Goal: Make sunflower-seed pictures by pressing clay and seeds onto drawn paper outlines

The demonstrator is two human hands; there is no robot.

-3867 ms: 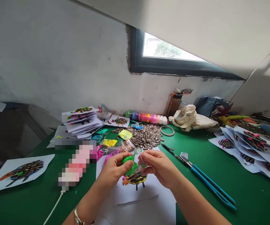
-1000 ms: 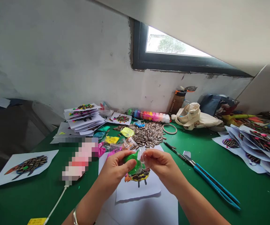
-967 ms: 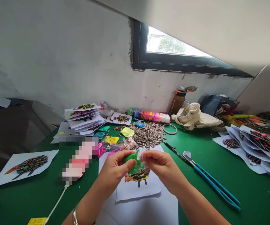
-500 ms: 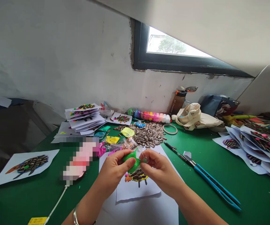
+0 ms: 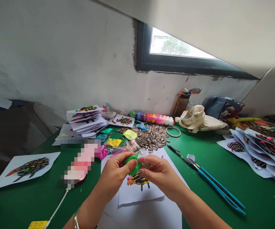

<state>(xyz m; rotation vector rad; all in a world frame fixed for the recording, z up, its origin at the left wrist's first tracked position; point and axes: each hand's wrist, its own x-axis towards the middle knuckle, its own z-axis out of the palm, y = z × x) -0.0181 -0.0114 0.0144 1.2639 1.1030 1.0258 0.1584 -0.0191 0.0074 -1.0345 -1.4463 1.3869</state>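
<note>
Over the middle of the table, my left hand (image 5: 118, 167) is closed round a lump of bright green modelling clay (image 5: 134, 164) in a clear plastic bag (image 5: 145, 156). My right hand (image 5: 158, 170) pinches the bag's edge with thumb and fingers; part of the bag is hidden behind them. Just below lies a white sheet (image 5: 139, 197) bearing a bird picture (image 5: 139, 181) of sunflower seeds and yellow clay, with an orange head and dark legs. My hands cover its upper part. A larger white paper (image 5: 171, 210) lies underneath.
Beyond my hands is a heap of sunflower seeds (image 5: 151, 136), with bagged yellow clay (image 5: 114, 142) beside it. Paper stacks stand at left (image 5: 87, 119) and right (image 5: 259, 149). Blue tweezers (image 5: 221, 189) and a black pen (image 5: 179, 154) lie right. A bottle (image 5: 181, 103) stands behind.
My right fingers have shifted slightly left, closer to the green clay, and their grip on the bag's edge has changed. My left hand keeps its hold on the clay.
</note>
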